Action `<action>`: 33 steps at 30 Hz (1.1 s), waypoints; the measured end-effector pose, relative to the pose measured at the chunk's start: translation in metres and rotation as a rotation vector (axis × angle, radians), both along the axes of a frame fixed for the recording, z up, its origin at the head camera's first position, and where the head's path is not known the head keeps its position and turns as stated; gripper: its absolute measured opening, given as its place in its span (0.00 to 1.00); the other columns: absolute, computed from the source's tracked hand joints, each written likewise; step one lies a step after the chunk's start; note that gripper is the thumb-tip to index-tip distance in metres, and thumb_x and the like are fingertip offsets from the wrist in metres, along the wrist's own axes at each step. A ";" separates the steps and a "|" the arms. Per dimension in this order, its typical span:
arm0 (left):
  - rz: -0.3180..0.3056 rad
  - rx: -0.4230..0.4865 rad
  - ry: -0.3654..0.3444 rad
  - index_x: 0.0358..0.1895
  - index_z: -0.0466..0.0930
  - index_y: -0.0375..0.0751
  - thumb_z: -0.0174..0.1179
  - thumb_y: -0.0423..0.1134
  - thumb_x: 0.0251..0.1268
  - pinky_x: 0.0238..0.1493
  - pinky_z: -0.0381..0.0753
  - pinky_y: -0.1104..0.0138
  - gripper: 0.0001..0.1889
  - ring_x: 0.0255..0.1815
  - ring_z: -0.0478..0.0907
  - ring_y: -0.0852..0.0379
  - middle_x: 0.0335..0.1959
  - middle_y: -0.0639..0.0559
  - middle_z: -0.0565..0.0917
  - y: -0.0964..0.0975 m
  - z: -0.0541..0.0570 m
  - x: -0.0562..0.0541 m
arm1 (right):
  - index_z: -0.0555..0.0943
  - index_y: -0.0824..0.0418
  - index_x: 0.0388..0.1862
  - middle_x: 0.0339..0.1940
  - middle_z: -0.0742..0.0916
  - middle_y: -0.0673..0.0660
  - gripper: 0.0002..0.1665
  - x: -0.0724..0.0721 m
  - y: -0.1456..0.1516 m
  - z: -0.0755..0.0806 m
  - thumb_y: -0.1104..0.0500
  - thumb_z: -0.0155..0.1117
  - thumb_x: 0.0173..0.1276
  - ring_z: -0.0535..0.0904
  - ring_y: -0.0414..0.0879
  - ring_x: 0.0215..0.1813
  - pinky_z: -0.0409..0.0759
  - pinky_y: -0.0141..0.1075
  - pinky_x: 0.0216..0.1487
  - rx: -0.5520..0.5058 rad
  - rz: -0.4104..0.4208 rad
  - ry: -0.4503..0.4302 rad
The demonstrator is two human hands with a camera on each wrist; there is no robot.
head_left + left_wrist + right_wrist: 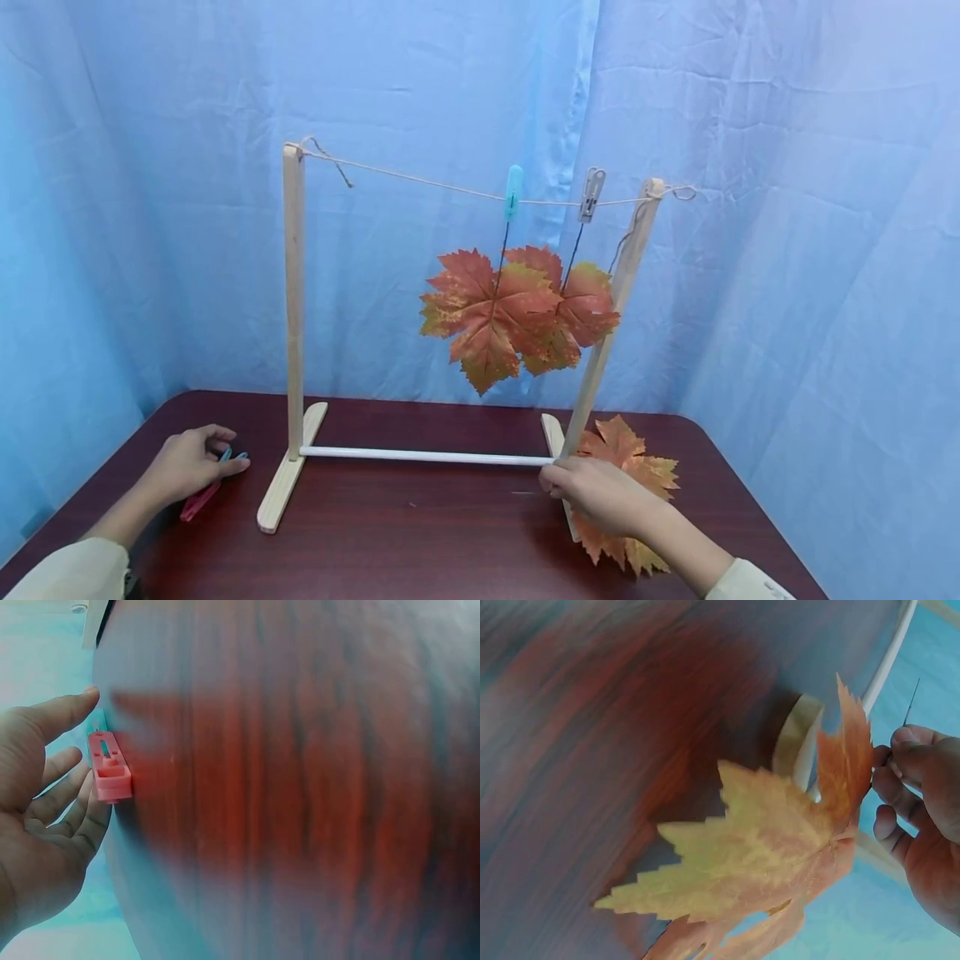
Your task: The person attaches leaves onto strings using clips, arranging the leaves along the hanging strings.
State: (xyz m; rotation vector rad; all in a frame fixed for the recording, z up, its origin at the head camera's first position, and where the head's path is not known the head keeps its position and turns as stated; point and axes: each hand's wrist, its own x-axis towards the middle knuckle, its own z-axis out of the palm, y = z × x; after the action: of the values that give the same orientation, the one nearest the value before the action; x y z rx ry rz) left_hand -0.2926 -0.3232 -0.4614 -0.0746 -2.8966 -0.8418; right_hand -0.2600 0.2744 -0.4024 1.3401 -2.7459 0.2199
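On the left of the table, my left hand [187, 462] is held over a red clothespin [201, 502] and a teal clothespin [226, 455], thumb and fingers spread apart. In the left wrist view the red clothespin lies just beyond the fingertips, with the teal one mostly hidden behind it. My right hand [603, 493] pinches the thin dark stem [911, 705] of an orange and yellow artificial maple leaf [765, 847] between thumb and fingers. Part of the leaf is hidden behind that hand in the head view, beside the rack's right post [596, 367].
A string [420, 177] runs between the right post and left post [295, 300]. Two maple leaves hang from it by a teal clothespin [513, 193] and a grey clothespin [592, 196]. A white rod [427, 456] joins the wooden feet. Blue curtains [225, 250] surround the table.
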 end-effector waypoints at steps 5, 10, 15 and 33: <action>0.003 -0.007 -0.018 0.55 0.77 0.19 0.75 0.50 0.59 0.42 0.83 0.46 0.35 0.42 0.83 0.38 0.41 0.35 0.84 0.003 0.000 -0.003 | 0.79 0.51 0.43 0.36 0.85 0.44 0.08 -0.002 -0.013 0.003 0.64 0.64 0.75 0.75 0.30 0.35 0.76 0.27 0.32 -0.010 -0.019 -0.026; -0.002 0.014 -0.009 0.56 0.77 0.20 0.75 0.45 0.59 0.40 0.84 0.49 0.32 0.38 0.84 0.44 0.42 0.35 0.85 0.006 0.000 -0.003 | 0.77 0.48 0.41 0.35 0.83 0.42 0.09 -0.003 -0.025 0.005 0.63 0.64 0.75 0.74 0.30 0.32 0.76 0.27 0.32 -0.035 -0.039 -0.023; -0.020 0.041 0.002 0.56 0.78 0.20 0.75 0.42 0.60 0.38 0.85 0.51 0.30 0.36 0.84 0.48 0.42 0.34 0.85 0.006 0.000 -0.002 | 0.78 0.48 0.42 0.35 0.82 0.40 0.08 -0.005 -0.038 0.009 0.62 0.64 0.76 0.75 0.30 0.33 0.77 0.28 0.34 -0.065 -0.046 -0.012; -0.048 0.039 0.089 0.57 0.78 0.21 0.69 0.35 0.66 0.38 0.85 0.51 0.23 0.41 0.84 0.42 0.41 0.37 0.85 0.007 0.011 0.002 | 0.82 0.55 0.50 0.40 0.87 0.48 0.07 -0.011 -0.079 0.016 0.64 0.63 0.76 0.82 0.34 0.40 0.82 0.30 0.40 -0.273 -0.045 -0.113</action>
State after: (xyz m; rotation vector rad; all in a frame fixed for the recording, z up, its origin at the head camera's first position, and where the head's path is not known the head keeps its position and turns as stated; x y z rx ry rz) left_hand -0.2903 -0.3158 -0.4506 -0.1743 -2.8047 -0.8794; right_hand -0.2707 0.1958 -0.3862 1.2279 -2.7051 0.6597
